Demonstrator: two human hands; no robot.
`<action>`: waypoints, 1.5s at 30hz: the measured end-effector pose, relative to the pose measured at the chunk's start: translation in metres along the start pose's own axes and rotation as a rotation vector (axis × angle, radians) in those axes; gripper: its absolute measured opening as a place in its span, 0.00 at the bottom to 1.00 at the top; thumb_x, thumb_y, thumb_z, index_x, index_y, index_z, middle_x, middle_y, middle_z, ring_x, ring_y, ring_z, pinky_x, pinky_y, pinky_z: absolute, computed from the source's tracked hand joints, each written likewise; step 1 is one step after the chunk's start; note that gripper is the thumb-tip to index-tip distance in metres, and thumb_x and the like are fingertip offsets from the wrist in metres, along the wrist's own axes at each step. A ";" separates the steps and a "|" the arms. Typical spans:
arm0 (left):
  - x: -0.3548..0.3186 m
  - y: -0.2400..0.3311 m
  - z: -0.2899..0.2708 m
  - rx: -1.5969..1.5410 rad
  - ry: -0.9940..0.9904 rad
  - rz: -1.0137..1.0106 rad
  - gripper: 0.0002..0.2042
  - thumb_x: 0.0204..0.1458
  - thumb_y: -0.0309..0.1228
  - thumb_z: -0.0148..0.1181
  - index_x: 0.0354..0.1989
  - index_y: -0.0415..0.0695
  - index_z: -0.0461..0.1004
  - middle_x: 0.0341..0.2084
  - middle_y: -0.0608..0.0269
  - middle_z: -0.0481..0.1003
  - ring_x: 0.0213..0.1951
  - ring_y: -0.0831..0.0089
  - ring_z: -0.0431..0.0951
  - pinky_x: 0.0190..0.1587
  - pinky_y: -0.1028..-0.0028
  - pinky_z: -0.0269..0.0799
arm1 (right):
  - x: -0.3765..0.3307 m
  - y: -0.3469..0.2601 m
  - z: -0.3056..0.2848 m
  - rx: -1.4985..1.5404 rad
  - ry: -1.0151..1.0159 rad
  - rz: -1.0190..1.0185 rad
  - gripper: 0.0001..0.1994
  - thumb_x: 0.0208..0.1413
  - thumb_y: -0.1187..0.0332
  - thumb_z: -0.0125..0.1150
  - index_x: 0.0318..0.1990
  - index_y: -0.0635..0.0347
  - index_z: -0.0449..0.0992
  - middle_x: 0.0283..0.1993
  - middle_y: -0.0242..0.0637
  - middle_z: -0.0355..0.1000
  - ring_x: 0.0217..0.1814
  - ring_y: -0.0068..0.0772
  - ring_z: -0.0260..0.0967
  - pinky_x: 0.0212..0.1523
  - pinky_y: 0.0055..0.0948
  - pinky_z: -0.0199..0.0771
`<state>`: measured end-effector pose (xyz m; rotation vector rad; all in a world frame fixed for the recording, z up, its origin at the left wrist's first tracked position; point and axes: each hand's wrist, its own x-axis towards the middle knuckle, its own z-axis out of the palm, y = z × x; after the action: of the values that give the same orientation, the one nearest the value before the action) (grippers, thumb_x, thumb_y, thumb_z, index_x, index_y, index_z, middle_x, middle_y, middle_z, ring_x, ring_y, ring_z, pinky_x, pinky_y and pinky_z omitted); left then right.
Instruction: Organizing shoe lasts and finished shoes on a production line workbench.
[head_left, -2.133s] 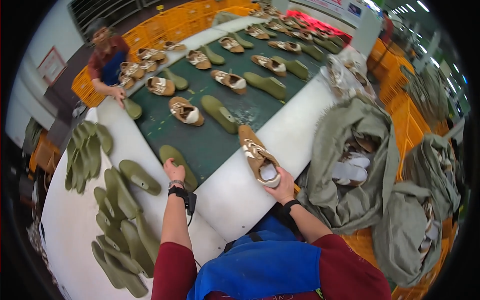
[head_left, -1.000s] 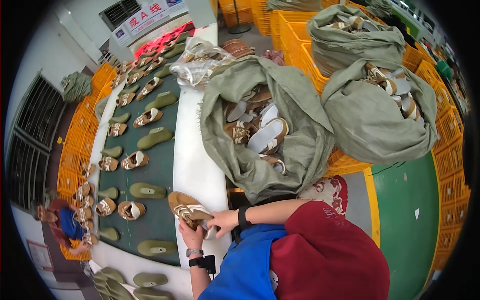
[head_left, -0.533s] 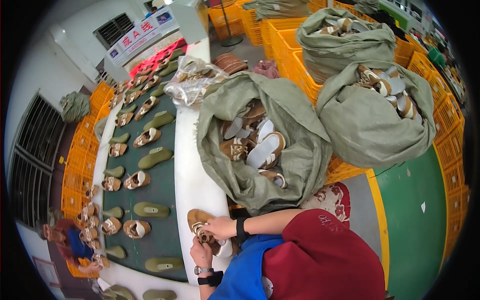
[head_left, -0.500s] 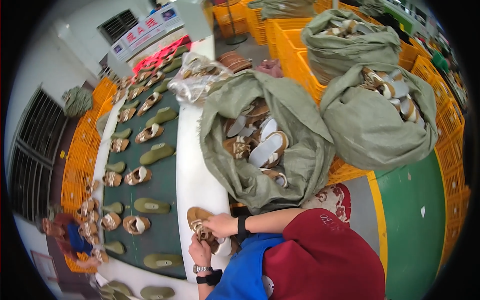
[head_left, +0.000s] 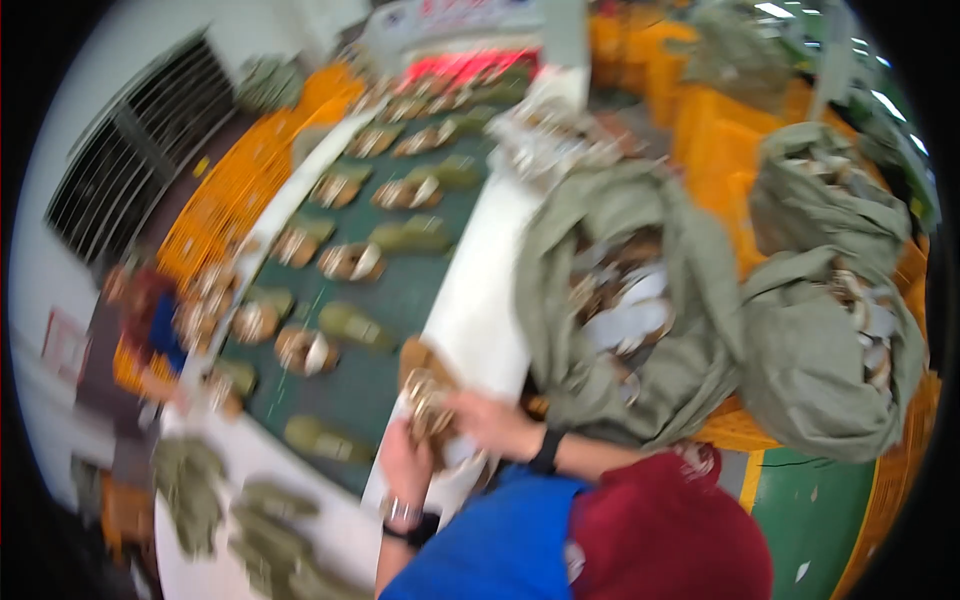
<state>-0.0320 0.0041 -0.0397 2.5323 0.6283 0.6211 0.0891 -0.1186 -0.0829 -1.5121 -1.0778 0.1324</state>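
A tan lace-up shoe (head_left: 424,372) with pale laces rests on the white near edge of the conveyor table, toe pointing away from me. Blur softens its details. My left hand (head_left: 406,462) is closed on the left side of the shoe, by the lacing. From the right, my right hand (head_left: 488,420) reaches across with its fingers closed at the laces; exactly what they pinch is too smeared to make out.
Olive shoe lasts (head_left: 352,326) and brown shoes (head_left: 306,350) line the green belt (head_left: 400,298). More lasts (head_left: 190,490) lie at the lower left. A big green sack (head_left: 560,300) of shoes stands at my right, beside orange crates (head_left: 735,190). Across the belt, a person (head_left: 150,310) works.
My view has swung to the left, shifting the belt and sacks rightward in the picture and bringing more lasts into sight at lower left. Both hands stay at the shoe.
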 end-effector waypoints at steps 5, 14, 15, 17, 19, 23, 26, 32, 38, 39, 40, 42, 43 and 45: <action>0.005 0.058 -0.029 0.208 0.056 0.316 0.19 0.38 0.25 0.61 0.42 0.37 0.66 0.43 0.44 0.66 0.49 0.45 0.63 0.54 0.55 0.58 | 0.005 -0.018 0.006 -0.233 -0.076 -0.045 0.12 0.50 0.69 0.53 0.44 0.54 0.70 0.31 0.35 0.64 0.32 0.39 0.67 0.29 0.31 0.70; 0.019 0.045 -0.006 -0.042 0.090 0.370 0.13 0.37 0.21 0.57 0.34 0.36 0.67 0.38 0.46 0.68 0.43 0.47 0.67 0.49 0.57 0.62 | 0.014 -0.027 -0.012 -0.143 0.007 0.034 0.13 0.50 0.69 0.52 0.45 0.54 0.68 0.33 0.36 0.64 0.34 0.40 0.67 0.30 0.34 0.70; 0.016 0.039 -0.002 -0.011 0.051 0.359 0.14 0.38 0.21 0.57 0.36 0.36 0.66 0.40 0.46 0.67 0.45 0.46 0.66 0.50 0.56 0.61 | 0.013 -0.025 -0.011 -0.153 -0.040 0.025 0.12 0.51 0.69 0.52 0.44 0.54 0.68 0.33 0.36 0.64 0.34 0.41 0.67 0.30 0.34 0.70; 0.014 0.029 0.005 0.017 0.014 0.346 0.15 0.40 0.22 0.56 0.38 0.35 0.66 0.42 0.46 0.66 0.47 0.46 0.65 0.50 0.55 0.60 | 0.013 -0.023 -0.012 -0.166 -0.089 0.015 0.12 0.51 0.68 0.52 0.44 0.53 0.68 0.33 0.36 0.64 0.33 0.41 0.67 0.30 0.34 0.69; 0.013 0.025 0.005 -0.013 -0.045 0.312 0.10 0.40 0.21 0.55 0.34 0.37 0.67 0.43 0.46 0.67 0.48 0.45 0.64 0.52 0.55 0.59 | 0.012 -0.023 -0.012 -0.184 -0.113 -0.004 0.11 0.51 0.68 0.52 0.43 0.53 0.69 0.32 0.36 0.64 0.32 0.41 0.67 0.29 0.34 0.69; 0.019 0.034 -0.004 -0.142 -0.090 0.407 0.06 0.40 0.20 0.48 0.29 0.34 0.68 0.40 0.44 0.67 0.41 0.47 0.67 0.47 0.58 0.63 | 0.010 -0.024 -0.013 -0.211 -0.105 0.004 0.10 0.51 0.68 0.52 0.42 0.54 0.70 0.32 0.36 0.64 0.31 0.40 0.67 0.28 0.34 0.68; 0.017 0.036 -0.008 -0.180 -0.072 0.426 0.07 0.40 0.20 0.48 0.30 0.33 0.69 0.40 0.43 0.67 0.42 0.48 0.67 0.48 0.59 0.63 | 0.007 -0.027 -0.014 -0.237 -0.114 0.018 0.12 0.50 0.69 0.52 0.43 0.53 0.70 0.32 0.35 0.64 0.31 0.39 0.67 0.28 0.34 0.68; 0.001 -0.011 0.006 -0.097 -0.165 0.401 0.23 0.37 0.27 0.62 0.46 0.39 0.66 0.49 0.40 0.60 0.52 0.44 0.60 0.54 0.55 0.57 | 0.009 -0.020 -0.008 -0.263 -0.155 -0.049 0.18 0.45 0.73 0.52 0.47 0.52 0.71 0.33 0.39 0.66 0.34 0.42 0.68 0.32 0.34 0.71; -0.009 0.011 -0.009 -0.281 -0.083 0.165 0.25 0.42 0.36 0.64 0.48 0.40 0.64 0.52 0.44 0.59 0.55 0.48 0.59 0.56 0.61 0.58 | 0.012 -0.001 -0.014 -0.291 -0.072 0.162 0.15 0.46 0.75 0.51 0.44 0.58 0.70 0.37 0.44 0.68 0.37 0.48 0.68 0.36 0.38 0.70; -0.015 0.007 -0.012 -0.260 -0.037 0.100 0.25 0.42 0.36 0.64 0.48 0.40 0.64 0.52 0.44 0.59 0.55 0.48 0.59 0.56 0.61 0.58 | 0.014 0.000 -0.012 -0.280 -0.079 0.175 0.14 0.45 0.75 0.51 0.43 0.58 0.70 0.36 0.44 0.68 0.36 0.48 0.68 0.35 0.38 0.70; -0.020 0.003 -0.014 -0.258 -0.110 0.156 0.25 0.42 0.37 0.64 0.47 0.40 0.65 0.52 0.44 0.59 0.55 0.49 0.59 0.56 0.61 0.58 | 0.017 0.001 -0.010 -0.280 -0.076 0.188 0.14 0.45 0.75 0.52 0.43 0.58 0.70 0.36 0.44 0.67 0.36 0.48 0.68 0.35 0.38 0.69; -0.032 -0.004 -0.013 -0.246 -0.160 0.187 0.25 0.41 0.39 0.64 0.47 0.40 0.66 0.52 0.44 0.59 0.55 0.49 0.59 0.55 0.61 0.59 | 0.022 0.004 0.000 -0.280 -0.143 0.130 0.14 0.44 0.75 0.53 0.43 0.58 0.70 0.35 0.44 0.67 0.35 0.49 0.67 0.34 0.39 0.69; -0.043 -0.009 -0.011 -0.202 -0.197 0.128 0.24 0.42 0.39 0.64 0.46 0.41 0.67 0.52 0.44 0.59 0.54 0.49 0.60 0.55 0.61 0.60 | 0.023 0.003 0.007 -0.293 -0.183 0.116 0.15 0.44 0.75 0.53 0.43 0.57 0.69 0.35 0.43 0.66 0.35 0.49 0.67 0.34 0.39 0.69; -0.059 -0.011 -0.013 -0.087 -0.180 0.012 0.22 0.42 0.41 0.63 0.44 0.43 0.70 0.53 0.45 0.59 0.49 0.50 0.65 0.52 0.61 0.63 | 0.024 0.000 0.019 -0.302 -0.249 0.064 0.16 0.44 0.76 0.53 0.44 0.56 0.69 0.36 0.42 0.66 0.35 0.48 0.67 0.32 0.40 0.69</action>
<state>-0.0886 -0.0140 -0.0535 2.4770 0.5112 0.4093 0.0904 -0.0882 -0.0766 -1.8380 -1.2908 0.2143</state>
